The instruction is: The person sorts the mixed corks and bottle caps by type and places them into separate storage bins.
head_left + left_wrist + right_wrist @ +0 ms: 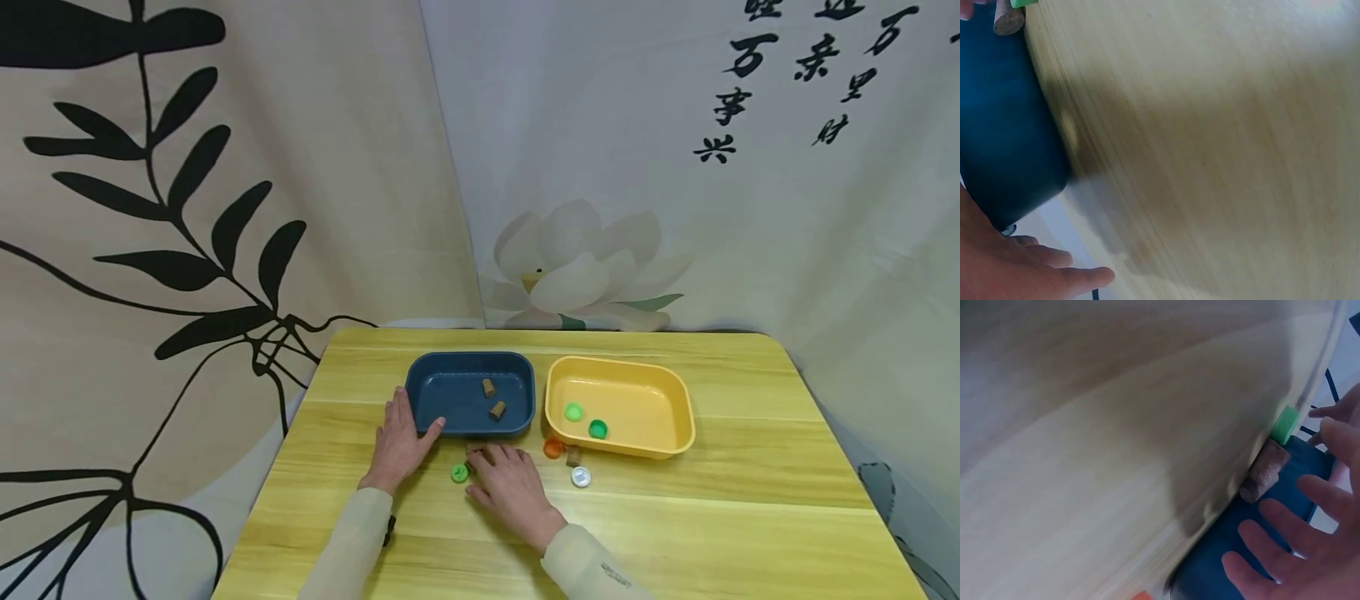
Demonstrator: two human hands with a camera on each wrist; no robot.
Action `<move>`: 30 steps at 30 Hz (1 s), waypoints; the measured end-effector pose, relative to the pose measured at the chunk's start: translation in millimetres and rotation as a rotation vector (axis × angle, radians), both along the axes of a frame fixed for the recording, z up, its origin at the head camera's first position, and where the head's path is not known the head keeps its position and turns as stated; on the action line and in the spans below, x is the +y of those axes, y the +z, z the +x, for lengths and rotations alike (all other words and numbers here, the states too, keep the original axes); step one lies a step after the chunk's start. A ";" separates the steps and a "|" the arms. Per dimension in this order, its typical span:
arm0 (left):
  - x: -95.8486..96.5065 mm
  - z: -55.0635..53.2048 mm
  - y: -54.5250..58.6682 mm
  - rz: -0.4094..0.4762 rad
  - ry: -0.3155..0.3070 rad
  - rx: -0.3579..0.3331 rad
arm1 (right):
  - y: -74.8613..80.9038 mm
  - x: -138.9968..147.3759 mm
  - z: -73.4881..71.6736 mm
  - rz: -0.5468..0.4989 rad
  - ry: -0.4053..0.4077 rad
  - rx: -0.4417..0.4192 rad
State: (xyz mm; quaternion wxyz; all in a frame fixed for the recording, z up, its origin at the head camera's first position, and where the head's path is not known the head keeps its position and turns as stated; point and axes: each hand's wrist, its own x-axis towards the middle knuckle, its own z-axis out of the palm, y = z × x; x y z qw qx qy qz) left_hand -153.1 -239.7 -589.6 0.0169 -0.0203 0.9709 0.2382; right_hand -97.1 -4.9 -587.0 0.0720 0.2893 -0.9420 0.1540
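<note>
My left hand (397, 450) lies at the near-left corner of the blue tray (450, 396), fingers extended along its left side and thumb by the front rim. In front of that tray, my right hand (513, 492) reaches over two corks (1266, 469), its fingers spread and loosely bent. The corks lie against each other, partly covered by the fingers in the head view. Beside them on the table is a light green bottle cap (459, 473). Inside the blue tray lie a cork (488, 387) and another cork (497, 410).
A yellow tray (637, 408) stands to the right, holding a light green cap (573, 412) and a darker green cap (597, 429). Before it on the wooden table (750, 500) are an orange cap (553, 448), a cork (573, 456) and a white cap (581, 477). Curtains hang behind.
</note>
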 end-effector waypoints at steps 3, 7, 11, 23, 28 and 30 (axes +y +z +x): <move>0.0 -0.5 -0.4 0.002 -0.005 -0.010 | -2.0 -2.9 -0.2 0.017 -0.015 0.005; -0.1 -0.6 -0.9 0.007 -0.008 -0.014 | -4.4 -6.0 -1.0 0.032 -0.031 0.037; -0.5 -1.1 -1.2 0.012 -0.008 -0.007 | -6.6 -7.7 -2.9 0.046 -0.041 0.079; 2.4 -2.6 -0.2 0.022 -0.012 0.007 | -4.7 -5.9 -2.7 0.129 -0.086 0.058; 1.1 -1.2 -1.7 0.034 -0.005 0.000 | -3.9 -3.1 -0.3 0.127 -0.079 0.036; 0.3 -0.5 -2.1 0.034 -0.005 -0.009 | -4.2 -2.0 1.1 0.119 -0.072 0.036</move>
